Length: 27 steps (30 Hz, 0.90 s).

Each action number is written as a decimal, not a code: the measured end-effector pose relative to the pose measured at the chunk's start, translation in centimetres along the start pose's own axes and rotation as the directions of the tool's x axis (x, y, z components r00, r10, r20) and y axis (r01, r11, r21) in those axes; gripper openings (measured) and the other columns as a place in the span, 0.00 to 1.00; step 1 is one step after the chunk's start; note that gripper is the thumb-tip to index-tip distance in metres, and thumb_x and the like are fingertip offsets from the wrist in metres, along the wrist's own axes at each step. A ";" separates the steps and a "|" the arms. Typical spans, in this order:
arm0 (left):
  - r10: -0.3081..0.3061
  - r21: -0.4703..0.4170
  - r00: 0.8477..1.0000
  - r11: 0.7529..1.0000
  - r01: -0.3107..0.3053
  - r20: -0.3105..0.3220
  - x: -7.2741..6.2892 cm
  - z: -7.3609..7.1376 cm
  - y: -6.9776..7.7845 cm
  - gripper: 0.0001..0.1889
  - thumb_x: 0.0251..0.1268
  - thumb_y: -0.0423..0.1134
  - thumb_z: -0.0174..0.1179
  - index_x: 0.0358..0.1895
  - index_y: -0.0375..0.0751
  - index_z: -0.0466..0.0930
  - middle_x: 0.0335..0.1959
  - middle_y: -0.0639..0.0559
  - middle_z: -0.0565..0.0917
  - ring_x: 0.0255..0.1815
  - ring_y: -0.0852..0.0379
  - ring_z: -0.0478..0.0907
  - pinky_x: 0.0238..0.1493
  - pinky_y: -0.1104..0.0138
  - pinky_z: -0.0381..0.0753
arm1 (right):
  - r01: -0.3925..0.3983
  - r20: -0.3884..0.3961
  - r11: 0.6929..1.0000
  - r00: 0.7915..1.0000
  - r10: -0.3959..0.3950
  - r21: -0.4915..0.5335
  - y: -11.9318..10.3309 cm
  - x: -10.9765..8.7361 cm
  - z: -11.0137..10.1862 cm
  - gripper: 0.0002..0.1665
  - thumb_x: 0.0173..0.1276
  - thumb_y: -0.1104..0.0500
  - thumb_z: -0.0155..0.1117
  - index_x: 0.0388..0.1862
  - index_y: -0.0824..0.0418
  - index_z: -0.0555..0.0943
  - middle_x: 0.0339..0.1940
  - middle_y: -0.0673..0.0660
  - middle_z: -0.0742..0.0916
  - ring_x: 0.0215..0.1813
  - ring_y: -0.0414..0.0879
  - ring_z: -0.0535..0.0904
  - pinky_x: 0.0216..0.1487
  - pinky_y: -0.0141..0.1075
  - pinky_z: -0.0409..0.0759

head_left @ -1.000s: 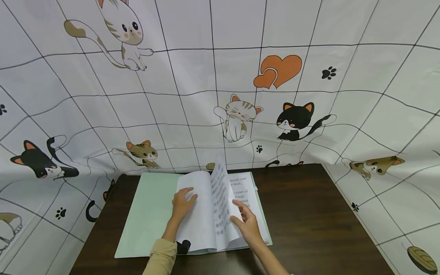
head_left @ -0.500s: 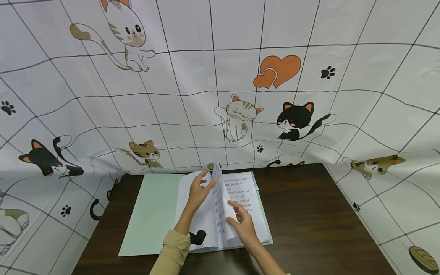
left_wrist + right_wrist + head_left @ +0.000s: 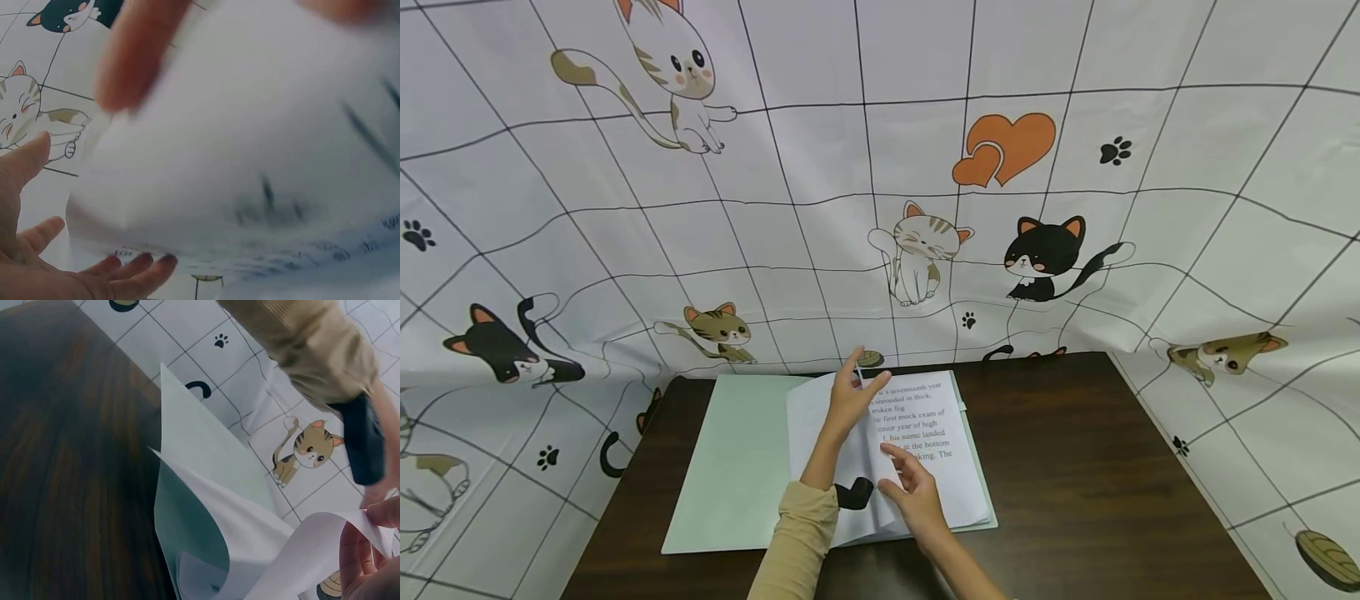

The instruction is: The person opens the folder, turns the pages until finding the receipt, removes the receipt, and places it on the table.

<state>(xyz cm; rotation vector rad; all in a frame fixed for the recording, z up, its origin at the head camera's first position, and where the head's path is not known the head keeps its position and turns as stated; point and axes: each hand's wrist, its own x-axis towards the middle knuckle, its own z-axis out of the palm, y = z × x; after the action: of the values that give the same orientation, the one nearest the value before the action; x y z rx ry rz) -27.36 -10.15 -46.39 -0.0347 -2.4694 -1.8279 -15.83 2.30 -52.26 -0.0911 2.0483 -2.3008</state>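
Note:
In the head view my left hand [image 3: 844, 407] is raised over the upper middle of the open folder, thumb and fingers spread. A white sheet [image 3: 187, 181] stands up between my hands. The left wrist view shows my left fingers [image 3: 147, 278] beside it; whether they touch it is unclear. My right hand [image 3: 917, 497] is lower, over the right-hand page [image 3: 951, 487]. In the right wrist view, the curled sheet runs between the thumb and fingers of my right hand [image 3: 369, 550]. Beneath lies a pale green folder [image 3: 730, 467] holding white pages, with English text visible on the right.
The folder lies on a dark brown wooden table [image 3: 1075, 467]. A white cloth backdrop [image 3: 820, 167] with lines and cartoon cats hangs behind and around it. A small tab [image 3: 962, 407] juts from the folder's right edge. A black device [image 3: 854, 492] is strapped to my left wrist.
The sheet has swung leftward to nearly edge-on, exposing more English text on the right. My left hand has moved from the left page up and right; my right hand has shifted slightly left.

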 end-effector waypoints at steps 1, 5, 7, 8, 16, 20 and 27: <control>-0.001 -0.008 1.000 1.000 0.001 -0.006 0.1 0.2 0.3 0.39 0.63 0.47 0.64 0.75 0.45 0.58 0.75 0.33 0.58 0.70 0.28 0.62 0.66 0.41 0.68 | -0.005 0.003 1.000 1.000 0.005 0.009 0.1 0.0 0.1 0.30 0.61 0.71 0.64 0.64 0.65 0.74 0.63 0.64 0.78 0.50 0.34 0.69 0.51 0.22 0.71; -0.008 -0.019 0.999 1.000 0.008 -0.042 0.2 0.8 0.8 0.37 0.63 0.43 0.64 0.74 0.43 0.60 0.76 0.36 0.58 0.74 0.33 0.58 0.71 0.42 0.62 | -0.029 -0.007 0.999 1.000 0.029 0.029 0.2 0.0 0.4 0.31 0.60 0.71 0.63 0.65 0.64 0.75 0.63 0.64 0.78 0.49 0.33 0.69 0.48 0.23 0.70; -0.022 -0.026 0.998 0.999 0.021 -0.059 0.2 1.0 0.8 0.37 0.64 0.42 0.64 0.74 0.43 0.60 0.76 0.36 0.58 0.75 0.33 0.57 0.72 0.42 0.61 | -0.032 -0.017 0.999 0.999 0.033 0.034 0.3 -0.1 0.5 0.31 0.59 0.72 0.63 0.64 0.64 0.75 0.61 0.63 0.78 0.48 0.33 0.70 0.47 0.23 0.70; -0.027 -0.027 0.997 0.999 0.025 -0.068 0.2 1.0 0.8 0.36 0.64 0.41 0.64 0.74 0.43 0.60 0.75 0.36 0.59 0.75 0.34 0.57 0.72 0.43 0.61 | -0.029 -0.024 0.999 0.999 0.030 0.036 0.4 -0.1 0.5 0.31 0.59 0.72 0.63 0.64 0.64 0.75 0.59 0.63 0.79 0.47 0.33 0.70 0.47 0.23 0.70; -0.082 -0.019 0.984 0.997 0.080 -0.156 0.3 1.0 0.5 0.35 0.62 0.36 0.64 0.73 0.39 0.62 0.71 0.31 0.65 0.70 0.31 0.65 0.69 0.43 0.67 | -0.038 0.000 0.995 0.999 0.038 0.091 0.4 -0.6 1.2 0.31 0.60 0.72 0.64 0.65 0.67 0.74 0.48 0.56 0.79 0.41 0.31 0.75 0.40 0.23 0.72; -0.113 -0.049 0.975 0.993 0.106 -0.189 0.4 0.8 0.3 0.35 0.62 0.33 0.63 0.72 0.39 0.62 0.70 0.32 0.68 0.68 0.32 0.68 0.67 0.44 0.70 | -0.062 0.027 0.994 0.998 0.060 0.095 0.4 -0.8 1.5 0.31 0.61 0.70 0.65 0.65 0.67 0.73 0.45 0.51 0.78 0.39 0.31 0.76 0.40 0.23 0.73; -0.144 -0.057 0.962 0.989 0.135 -0.233 0.7 0.8 -0.2 0.34 0.60 0.30 0.62 0.72 0.35 0.62 0.69 0.29 0.68 0.70 0.32 0.66 0.69 0.44 0.67 | -0.081 0.071 0.989 0.995 0.073 0.122 1.1 -1.2 1.6 0.32 0.60 0.73 0.60 0.66 0.70 0.71 0.43 0.47 0.81 0.36 0.31 0.78 0.39 0.23 0.73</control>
<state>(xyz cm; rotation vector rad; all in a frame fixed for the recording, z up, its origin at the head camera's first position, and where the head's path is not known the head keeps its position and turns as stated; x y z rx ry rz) -28.14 -9.48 -46.71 0.3439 -2.3220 -1.8125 -14.47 0.71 -53.17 -0.0796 1.8386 -2.3396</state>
